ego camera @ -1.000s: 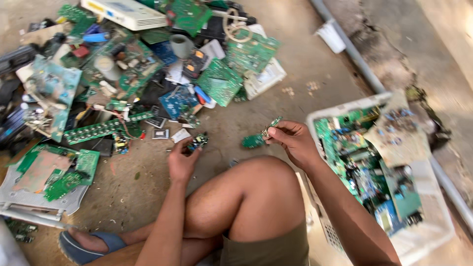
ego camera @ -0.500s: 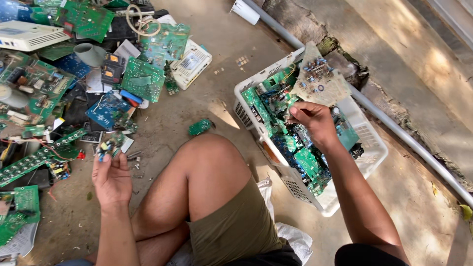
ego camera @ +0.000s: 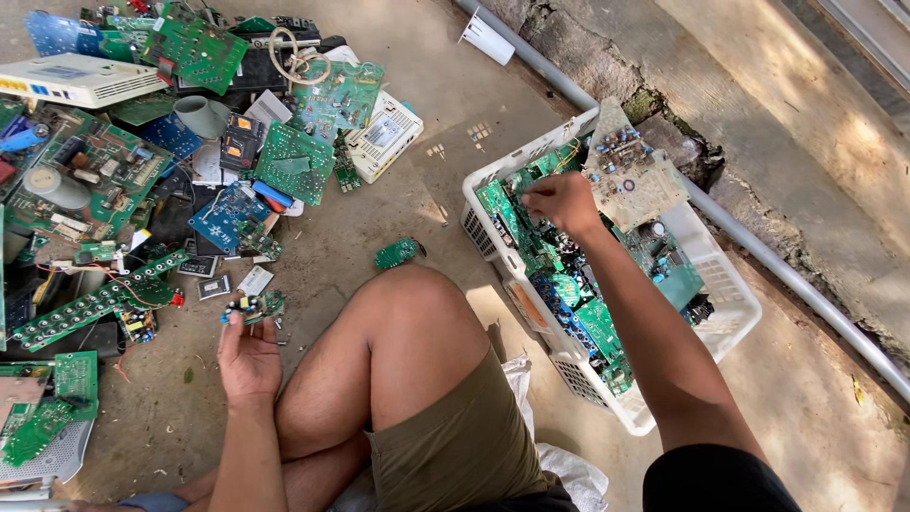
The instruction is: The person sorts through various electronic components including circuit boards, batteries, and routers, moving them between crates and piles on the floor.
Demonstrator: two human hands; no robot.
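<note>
Your left hand (ego camera: 248, 356) is raised palm-up above the bare concrete floor (ego camera: 398, 204), its fingers pinching a small green circuit board (ego camera: 252, 306) just beside your bent knee (ego camera: 417, 294). Your right hand (ego camera: 564, 201) is closed into a loose fist over the far-left corner of the white plastic basket (ego camera: 730, 313), down among the green boards heaped inside; whether it grasps one, you cannot tell. Another small green board (ego camera: 396, 252) lies on the floor between your knee and the pile of scrap boards (ego camera: 142, 171).
</note>
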